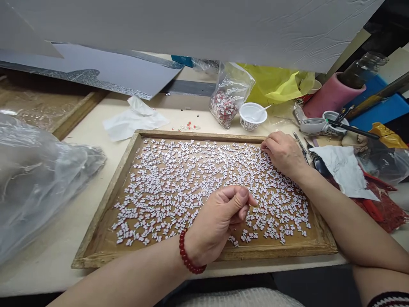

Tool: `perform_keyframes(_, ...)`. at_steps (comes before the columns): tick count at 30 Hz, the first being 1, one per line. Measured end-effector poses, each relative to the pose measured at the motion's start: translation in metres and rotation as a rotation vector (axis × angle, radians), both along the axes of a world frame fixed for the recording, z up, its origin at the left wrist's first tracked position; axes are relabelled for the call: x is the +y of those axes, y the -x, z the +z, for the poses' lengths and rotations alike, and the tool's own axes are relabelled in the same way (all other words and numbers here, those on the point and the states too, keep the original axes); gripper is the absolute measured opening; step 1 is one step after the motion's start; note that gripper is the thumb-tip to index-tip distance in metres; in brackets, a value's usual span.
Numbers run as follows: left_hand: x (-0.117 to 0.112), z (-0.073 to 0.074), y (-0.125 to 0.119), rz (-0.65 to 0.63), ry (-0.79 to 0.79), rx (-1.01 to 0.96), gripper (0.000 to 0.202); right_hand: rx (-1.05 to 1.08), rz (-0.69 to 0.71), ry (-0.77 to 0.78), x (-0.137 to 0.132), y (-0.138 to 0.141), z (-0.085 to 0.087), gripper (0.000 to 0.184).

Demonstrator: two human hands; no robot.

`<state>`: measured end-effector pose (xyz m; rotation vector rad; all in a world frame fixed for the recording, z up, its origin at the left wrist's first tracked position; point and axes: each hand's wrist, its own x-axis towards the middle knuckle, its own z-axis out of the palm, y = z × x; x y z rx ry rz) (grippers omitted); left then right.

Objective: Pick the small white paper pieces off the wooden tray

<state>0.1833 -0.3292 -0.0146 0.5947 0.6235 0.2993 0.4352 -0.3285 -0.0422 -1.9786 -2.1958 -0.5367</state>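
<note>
Edge-pinch the tiny, lobed, white-and-pink, plastic-looking pieces (204, 183), probably light, stiff; I can't tell whether your left hand (220, 221) or right hand (283, 154) at two o'clock grasps any.

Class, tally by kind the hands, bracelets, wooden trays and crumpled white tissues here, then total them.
Left hand, right hand: 2 hands
Bracelet: 1
Front tray, rear tray: 2 trays
Left tissue, right tissue: 2 tissues
Total: 7
</note>
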Motion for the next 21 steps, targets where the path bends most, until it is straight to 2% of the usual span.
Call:
perform_keyframes(14, 0.0003, 0.0025, -0.0003, -0.01, -0.026, -0.009, 0.012, 0.015, 0.011, 0.05, 0.0008, 0.0031, 0.003, 0.019)
perform_keyframes(21, 0.0014, 0.0015, -0.0004, -0.046, 0.007, -0.022, 0.024, 0.041, -0.006, 0.052, 0.0014, 0.0013, 0.0021, 0.017)
